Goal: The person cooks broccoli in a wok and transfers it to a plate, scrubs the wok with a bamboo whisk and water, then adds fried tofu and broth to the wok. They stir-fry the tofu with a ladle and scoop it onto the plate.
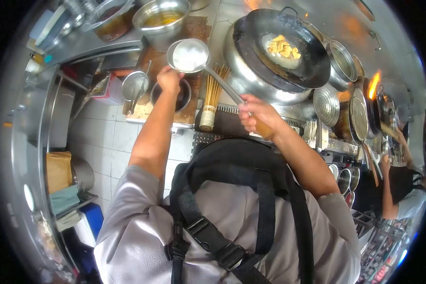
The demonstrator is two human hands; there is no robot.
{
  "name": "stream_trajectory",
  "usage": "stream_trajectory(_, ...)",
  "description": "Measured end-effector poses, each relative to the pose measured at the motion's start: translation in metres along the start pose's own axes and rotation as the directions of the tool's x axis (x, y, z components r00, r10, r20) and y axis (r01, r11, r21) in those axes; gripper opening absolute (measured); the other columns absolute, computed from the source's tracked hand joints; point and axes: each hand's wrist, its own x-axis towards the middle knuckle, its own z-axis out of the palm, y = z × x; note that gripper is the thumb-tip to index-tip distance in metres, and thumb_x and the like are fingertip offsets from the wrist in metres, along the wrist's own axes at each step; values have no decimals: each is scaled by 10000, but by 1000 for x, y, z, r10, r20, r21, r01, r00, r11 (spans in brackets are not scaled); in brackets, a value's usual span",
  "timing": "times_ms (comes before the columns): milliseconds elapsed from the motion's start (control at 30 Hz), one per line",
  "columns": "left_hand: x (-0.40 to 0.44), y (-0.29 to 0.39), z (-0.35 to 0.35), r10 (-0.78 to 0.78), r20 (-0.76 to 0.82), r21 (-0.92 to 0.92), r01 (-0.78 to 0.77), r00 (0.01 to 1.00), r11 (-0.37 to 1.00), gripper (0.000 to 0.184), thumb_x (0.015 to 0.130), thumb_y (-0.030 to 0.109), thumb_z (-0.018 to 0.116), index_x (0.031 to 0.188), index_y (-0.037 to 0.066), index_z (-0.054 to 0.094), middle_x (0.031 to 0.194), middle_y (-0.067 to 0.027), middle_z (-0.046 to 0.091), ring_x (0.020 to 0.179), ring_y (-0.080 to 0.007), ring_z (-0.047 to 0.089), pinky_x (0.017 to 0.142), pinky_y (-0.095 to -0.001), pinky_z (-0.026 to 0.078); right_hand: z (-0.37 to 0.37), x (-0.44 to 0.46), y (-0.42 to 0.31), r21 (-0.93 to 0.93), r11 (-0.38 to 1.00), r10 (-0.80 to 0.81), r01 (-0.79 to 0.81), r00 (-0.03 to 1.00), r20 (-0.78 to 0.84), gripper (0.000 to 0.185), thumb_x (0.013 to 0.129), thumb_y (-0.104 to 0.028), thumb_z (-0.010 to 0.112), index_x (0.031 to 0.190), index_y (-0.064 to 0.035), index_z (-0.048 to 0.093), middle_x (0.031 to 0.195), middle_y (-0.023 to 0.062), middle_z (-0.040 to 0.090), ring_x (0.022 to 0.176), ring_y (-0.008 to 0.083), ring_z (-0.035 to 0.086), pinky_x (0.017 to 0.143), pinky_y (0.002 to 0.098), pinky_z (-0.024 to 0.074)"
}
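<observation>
My right hand (259,116) is closed around the wooden handle of a long metal ladle (190,55). The ladle's round bowl is out to the left, bright inside; its contents cannot be made out. Close below it, my left hand (169,79) is closed at the edge of a round metal bowl (171,48), which is mostly hidden behind the ladle. To the right, a dark wok (312,66) holds yellow pieces of food (283,46), with a pale patch around them. A bamboo wok brush (208,116) stands between my forearms.
A metal bowl of yellow liquid (163,19) stands at the back left. A small strainer (135,85) lies on the left. At right are a perforated skimmer (326,104), several pans and an open flame (374,84). Another person's arm (388,189) is at far right.
</observation>
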Motion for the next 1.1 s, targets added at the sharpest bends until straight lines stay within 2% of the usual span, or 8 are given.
stream_trajectory(200,11,0,-23,-76,25,90,73,997,993,283,783,-47,611,1062,-91,619,916,-190,657,684,-305,662,599,-348,567,-19,-25,-3,431,900,-48,-67,967,250,373,954,-144,557,1306,-126,435,738,-6,490,495,55,445,398,203,353)
stream_trajectory(267,54,-27,-77,364,667,690,-723,650,26,367,794,79,659,1136,-47,619,942,-237,661,788,-406,651,723,-431,553,-23,-45,-9,530,844,-128,-80,930,344,357,967,-159,538,1309,-108,449,740,-8,488,495,46,443,397,200,360)
stream_trajectory(567,-45,12,-58,56,380,914,-365,923,-176,776,698,240,770,1384,140,422,1187,-273,550,1108,-443,532,968,-478,448,-94,-130,-57,556,791,-437,254,871,223,434,980,-148,492,1383,-32,382,724,23,482,496,83,495,392,229,406)
stream_trajectory(700,-23,24,-69,14,532,846,-532,847,23,553,730,172,725,1235,53,535,1074,-186,634,1005,-380,620,896,-411,511,-165,-119,-73,-79,917,-395,391,864,-312,349,920,-112,565,1259,-96,480,692,-1,491,465,79,449,384,226,355)
stream_trajectory(767,-37,42,-64,-70,352,438,-98,934,894,431,778,135,679,1182,35,564,1074,-146,645,1016,-324,631,902,-394,513,-187,-111,-75,-312,904,-409,294,809,-422,388,892,-83,577,1267,-105,481,666,-3,498,462,82,443,388,249,357)
stream_trajectory(800,-35,44,-67,-174,352,161,124,920,979,405,800,137,661,1182,43,564,1074,-131,645,1015,-302,634,906,-390,513,-190,-105,-73,-312,903,-410,296,810,-419,388,892,-83,577,1267,-105,481,666,-3,498,462,82,443,388,249,357)
stream_trajectory(867,-61,58,-59,-253,505,-276,432,825,859,454,844,214,649,1248,42,533,1180,-176,610,1094,-328,600,935,-449,510,-194,-94,-68,-573,769,-574,283,699,-426,511,857,-61,586,1341,-43,424,688,14,536,482,96,486,400,270,389)
stream_trajectory(1100,-192,21,58,-99,902,-365,865,421,344,710,833,340,735,1403,77,405,1414,-281,381,1188,-413,515,936,-477,530,-235,-83,-78,-575,769,-538,278,768,-348,496,858,-46,590,1334,-23,451,659,22,524,461,117,482,414,264,399)
